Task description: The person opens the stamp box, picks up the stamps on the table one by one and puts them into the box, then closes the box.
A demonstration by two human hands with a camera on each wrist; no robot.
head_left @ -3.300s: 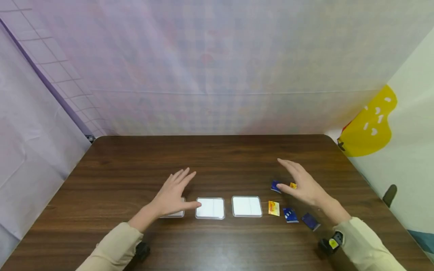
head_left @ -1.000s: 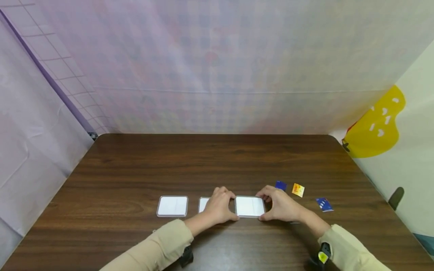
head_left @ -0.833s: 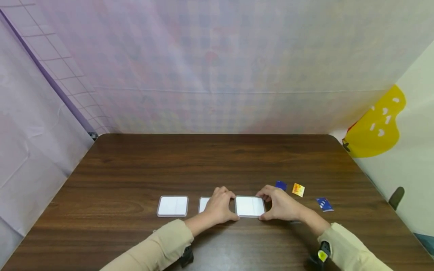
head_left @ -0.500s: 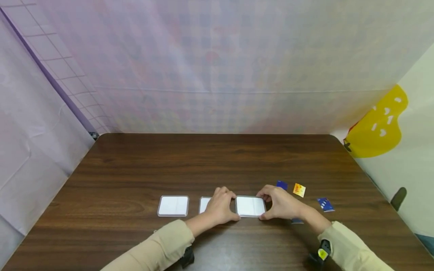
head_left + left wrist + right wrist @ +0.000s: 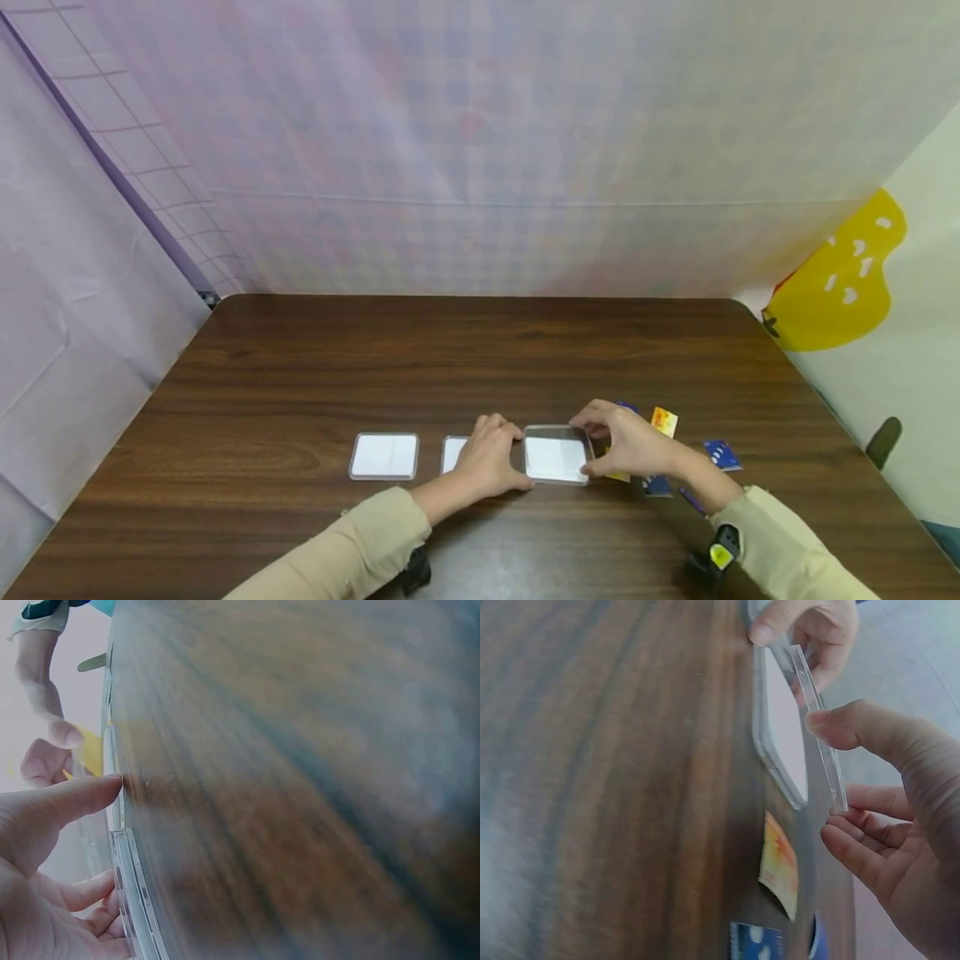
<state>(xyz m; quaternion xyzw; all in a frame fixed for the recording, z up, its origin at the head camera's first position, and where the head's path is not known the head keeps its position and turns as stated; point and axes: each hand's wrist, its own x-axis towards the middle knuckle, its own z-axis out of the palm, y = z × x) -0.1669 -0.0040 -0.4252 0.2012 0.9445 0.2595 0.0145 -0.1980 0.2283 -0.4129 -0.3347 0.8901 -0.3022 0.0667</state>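
Parting from the white case (image 5: 784, 724), the clear lid (image 5: 831, 766) has risen.

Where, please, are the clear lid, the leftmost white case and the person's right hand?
Clear lid (image 5: 830, 769), right wrist view: lower half of its thin edge.
Leftmost white case (image 5: 383, 457), head view: centre of its white top.
Right hand (image 5: 632, 441), head view: back of the hand.

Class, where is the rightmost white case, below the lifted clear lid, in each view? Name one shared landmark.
Head: the white case lies below and right of centre.
Left wrist: at left, only a thin edge-on strip.
Right wrist: above and right of centre.
Shared landmark: the left hand, in all three.
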